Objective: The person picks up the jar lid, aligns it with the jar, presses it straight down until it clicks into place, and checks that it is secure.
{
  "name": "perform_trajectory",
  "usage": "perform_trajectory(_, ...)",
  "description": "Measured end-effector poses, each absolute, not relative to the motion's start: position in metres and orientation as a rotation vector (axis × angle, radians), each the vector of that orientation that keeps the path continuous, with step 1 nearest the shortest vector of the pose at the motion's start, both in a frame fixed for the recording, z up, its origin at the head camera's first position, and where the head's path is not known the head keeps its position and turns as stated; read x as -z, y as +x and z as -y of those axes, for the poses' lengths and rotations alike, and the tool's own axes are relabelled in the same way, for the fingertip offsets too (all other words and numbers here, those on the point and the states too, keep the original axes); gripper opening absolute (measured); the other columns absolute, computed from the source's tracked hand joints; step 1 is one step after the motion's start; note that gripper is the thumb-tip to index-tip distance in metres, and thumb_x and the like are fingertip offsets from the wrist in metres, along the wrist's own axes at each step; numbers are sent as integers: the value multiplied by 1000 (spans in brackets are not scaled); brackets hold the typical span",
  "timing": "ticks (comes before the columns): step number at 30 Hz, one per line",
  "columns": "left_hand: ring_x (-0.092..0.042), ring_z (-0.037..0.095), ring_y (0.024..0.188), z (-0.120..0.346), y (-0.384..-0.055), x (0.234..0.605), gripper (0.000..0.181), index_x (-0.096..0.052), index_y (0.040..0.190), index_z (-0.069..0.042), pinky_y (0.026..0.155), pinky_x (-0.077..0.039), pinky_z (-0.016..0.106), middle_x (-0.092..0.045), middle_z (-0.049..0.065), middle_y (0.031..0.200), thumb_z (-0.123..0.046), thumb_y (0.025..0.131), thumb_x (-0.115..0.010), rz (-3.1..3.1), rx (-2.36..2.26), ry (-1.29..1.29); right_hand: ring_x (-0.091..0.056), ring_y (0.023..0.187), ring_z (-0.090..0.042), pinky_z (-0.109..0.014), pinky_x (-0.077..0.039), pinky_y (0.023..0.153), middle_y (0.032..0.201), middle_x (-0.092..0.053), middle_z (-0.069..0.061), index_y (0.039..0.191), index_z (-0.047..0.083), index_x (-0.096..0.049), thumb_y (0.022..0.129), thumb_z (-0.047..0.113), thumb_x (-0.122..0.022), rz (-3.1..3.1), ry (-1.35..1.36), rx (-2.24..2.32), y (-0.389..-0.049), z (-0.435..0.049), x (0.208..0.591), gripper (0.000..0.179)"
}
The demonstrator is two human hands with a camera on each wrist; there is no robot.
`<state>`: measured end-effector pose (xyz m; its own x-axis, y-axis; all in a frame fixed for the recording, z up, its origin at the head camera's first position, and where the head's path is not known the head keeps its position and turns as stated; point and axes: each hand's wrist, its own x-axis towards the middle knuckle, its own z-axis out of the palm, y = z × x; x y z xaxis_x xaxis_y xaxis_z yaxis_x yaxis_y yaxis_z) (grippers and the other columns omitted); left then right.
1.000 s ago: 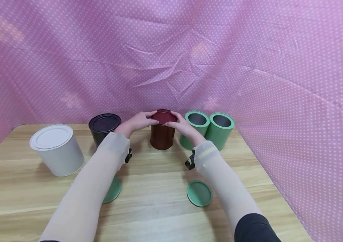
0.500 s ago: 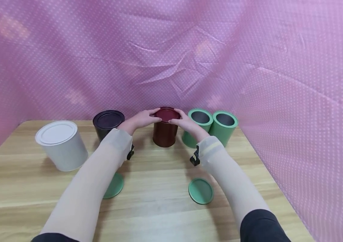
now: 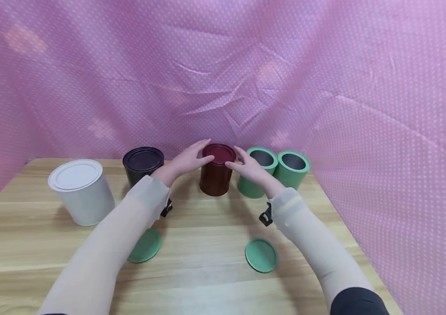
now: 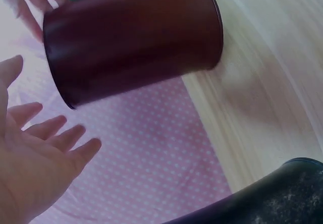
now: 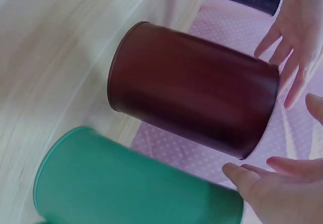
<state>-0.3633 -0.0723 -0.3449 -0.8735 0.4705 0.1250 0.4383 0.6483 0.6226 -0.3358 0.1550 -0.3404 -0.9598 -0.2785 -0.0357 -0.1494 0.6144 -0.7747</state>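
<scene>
A dark red lidded can (image 3: 216, 177) stands upright at the back of the wooden table. My left hand (image 3: 186, 161) is at its left side, fingers spread and mostly straight. In the left wrist view a gap separates those fingers (image 4: 60, 133) from the can (image 4: 133, 42). On the opposite side is my right hand (image 3: 251, 169), also spread. Its fingers (image 5: 247, 178) lie just off the red can (image 5: 194, 90) in the right wrist view, close to a green can (image 5: 136, 183). Neither hand holds anything.
Two green cans without lids, one (image 3: 251, 186) beside the other (image 3: 291, 175), stand at the right. Their look-alike green lids, one left (image 3: 146, 246) and one right (image 3: 261, 255), lie nearer. A black can (image 3: 143, 162) and a white can (image 3: 83, 192) stand left. Pink dotted cloth (image 3: 223, 65) hangs behind.
Both hands have loosened from the red can's rim and spread apart, left hand leftward and right hand rightward. The can stays in place; the view shifts slightly.
</scene>
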Motion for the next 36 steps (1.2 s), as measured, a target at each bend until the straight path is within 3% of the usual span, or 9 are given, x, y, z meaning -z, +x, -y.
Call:
perform_trajectory(8, -8, 39, 149, 63, -331, 341, 69, -26, 154, -9, 118, -14, 58, -17, 17, 161, -36, 98, -56, -2826, -997, 907, -22, 147, -32, -50, -24, 118, 160, -23, -12, 156, 14, -17, 96, 36, -58, -2775, -563, 1097, -297, -178, 340, 76)
perform_trajectory(12, -11, 40, 148, 56, -313, 345, 68, -30, 152, -7, 118, -16, 57, -22, 18, 159, -35, 97, -58, -2895, -946, 1011, -17, 149, -29, -52, -21, 119, 162, -18, -8, 156, 15, -15, 96, 41, -58, -2786, -548, 1038, -273, -192, 341, 79)
perform_trajectory(18, -15, 37, 148, 38, -283, 354, 71, -30, 152, -9, 119, -19, 53, -24, 13, 159, -38, 95, -61, -2933, -856, 1178, -19, 147, -37, -58, -25, 115, 161, -17, -15, 156, 10, -15, 95, 37, -61, -2826, -559, 977, -241, -220, 349, 81)
perform_trajectory(27, -27, 34, 145, 1, -239, 385, 72, -36, 150, -11, 118, -24, 49, -33, 10, 156, -42, 92, -64, -2922, -777, 1375, -26, 141, -45, -61, -25, 113, 155, -25, -27, 151, -1, -24, 91, 29, -67, -2961, -567, 870, -205, -256, 383, 80)
perform_trajectory(36, -24, 32, 146, -18, -216, 406, 77, -34, 151, -13, 117, -26, 50, -32, 8, 157, -53, 90, -61, -2863, -638, 1298, -30, 139, -47, -63, -29, 110, 153, -29, -27, 150, 0, -28, 87, 31, -72, -2911, -733, 833, -179, -273, 403, 83)
